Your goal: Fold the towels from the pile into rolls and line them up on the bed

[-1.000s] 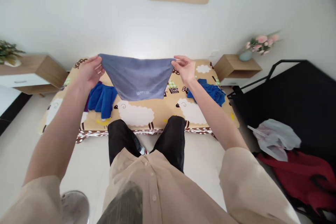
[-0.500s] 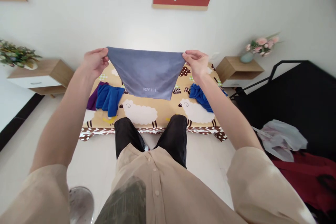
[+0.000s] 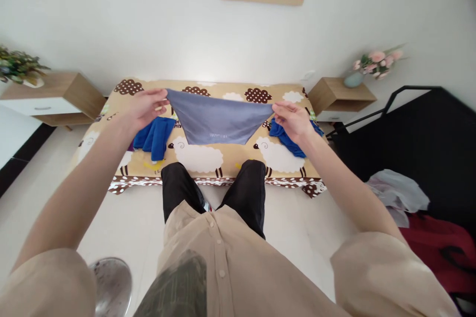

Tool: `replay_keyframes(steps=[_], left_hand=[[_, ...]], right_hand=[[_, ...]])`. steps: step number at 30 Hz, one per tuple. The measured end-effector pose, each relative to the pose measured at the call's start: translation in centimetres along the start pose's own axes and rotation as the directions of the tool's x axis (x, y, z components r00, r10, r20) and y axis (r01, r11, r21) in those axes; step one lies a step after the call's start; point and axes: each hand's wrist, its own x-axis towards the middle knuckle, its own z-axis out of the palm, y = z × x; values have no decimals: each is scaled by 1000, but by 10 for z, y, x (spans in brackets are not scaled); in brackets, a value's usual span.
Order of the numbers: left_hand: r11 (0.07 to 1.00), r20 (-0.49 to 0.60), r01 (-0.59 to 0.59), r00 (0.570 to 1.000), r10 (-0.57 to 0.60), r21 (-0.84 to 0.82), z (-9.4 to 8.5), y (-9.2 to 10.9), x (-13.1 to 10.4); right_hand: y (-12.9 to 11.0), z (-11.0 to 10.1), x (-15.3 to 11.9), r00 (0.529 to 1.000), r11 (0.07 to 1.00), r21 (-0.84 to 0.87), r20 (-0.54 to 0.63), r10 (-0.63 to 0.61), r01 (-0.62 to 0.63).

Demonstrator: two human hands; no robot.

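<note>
A grey-blue towel (image 3: 219,118) with small pale lettering near its lower edge hangs stretched between my hands, above the bed. My left hand (image 3: 148,105) pinches its upper left corner. At the upper right corner, my right hand (image 3: 292,118) has thumb and fingers closed on the cloth. A blue cloth (image 3: 155,136) lies on the bed below my left hand, with a little purple cloth (image 3: 131,145) showing beside it. Another blue cloth (image 3: 286,141) lies crumpled beneath my right hand, which partly hides it.
The bed (image 3: 197,158) has a yellow sheep-print cover. Bedside tables stand left (image 3: 55,91) and right (image 3: 336,96), bearing flowers. To the right are a black surface with a rail (image 3: 427,133), a translucent plastic bag (image 3: 399,190) and a red bag (image 3: 435,247). A round stool (image 3: 111,285) stands at lower left.
Both hands have come down, drawing the towel lower over the bed, and the right hand has shifted rightward. The towel's top edge now sags and slopes down to the right.
</note>
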Motion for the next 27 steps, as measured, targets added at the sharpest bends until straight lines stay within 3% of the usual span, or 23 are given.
replay_keyframes(steps=[7, 13, 18, 22, 24, 27], left_hand=[[967, 57, 248, 966, -252, 64, -24, -67, -27], [930, -12, 359, 933, -359, 83, -35, -112, -18], [928, -77, 359, 932, -353, 100, -27, -144, 15], [933, -130, 323, 943, -305, 155, -10, -149, 58], [954, -146, 248, 963, -225, 167, -3, -142, 81], [990, -126, 18, 992, -1, 140, -1, -128, 110]], right_hand=[[36, -11, -55, 936, 929, 128, -17, 351, -346], [68, -12, -61, 858, 852, 110, 4, 514, -511], [103, 2, -27, 842, 834, 146, -15, 540, -532], [119, 32, 20, 854, 858, 133, -106, 510, -496], [118, 47, 45, 873, 888, 136, -168, 457, -439], [110, 61, 72, 922, 951, 149, -245, 300, -270]])
